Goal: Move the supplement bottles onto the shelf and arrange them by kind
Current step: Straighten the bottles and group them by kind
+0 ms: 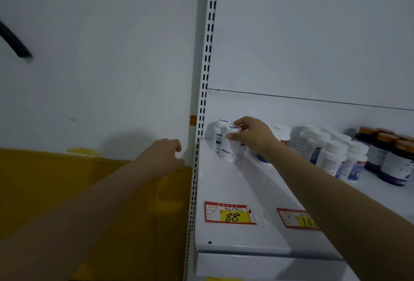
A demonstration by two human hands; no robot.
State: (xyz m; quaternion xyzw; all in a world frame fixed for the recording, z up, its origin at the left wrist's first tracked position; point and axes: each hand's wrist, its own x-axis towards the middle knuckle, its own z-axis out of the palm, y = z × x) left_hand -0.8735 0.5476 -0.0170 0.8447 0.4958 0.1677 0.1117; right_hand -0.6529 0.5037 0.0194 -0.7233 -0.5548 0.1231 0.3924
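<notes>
A person's right hand (253, 135) closes thumb and fingers round the cap end of a white supplement bottle (228, 148) at the far left of the shelf (235, 191). Its base appears to rest on the shelf surface, just in front of a matching bottle (218, 137) that stands beside the slotted upright (207, 67). The left hand (163, 155) hangs empty, fingers loosely curled, off the shelf and in front of the wall. Further right on the same shelf stand a cluster of white bottles (331, 155) and, beyond them, dark bottles with orange caps (394, 162). A price tag marked 88 (230, 212) sits on the front of the shelf below the pair.

The step looks like setting this bottle into line with its twin. Done well, the base goes down flat and square ahead of the rear bottle, with the label turned outward. The grip is high on a tall, narrow bottle, so any sideways nudge could topple the pair. The fingers are best lifted straight up off the cap.
</notes>
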